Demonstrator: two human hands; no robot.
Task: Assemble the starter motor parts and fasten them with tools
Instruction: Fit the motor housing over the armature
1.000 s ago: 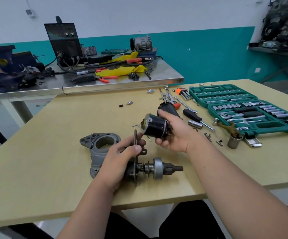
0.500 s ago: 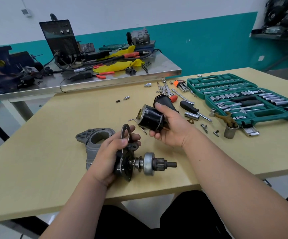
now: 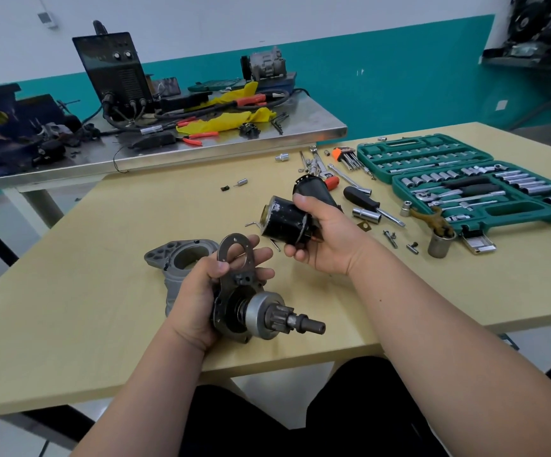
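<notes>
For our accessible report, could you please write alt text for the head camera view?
A person's left hand grips a starter drive assembly with its plate and geared shaft, while the right hand holds a black cylinder, both above a wooden table. A grey housing lies behind the left hand; an open green socket set sits at right.

Person, head view: left hand (image 3: 198,291) and right hand (image 3: 328,240), both bare, on forearms bare to the frame edge; black trousers (image 3: 349,410) cover the thighs, lower centre.
</notes>
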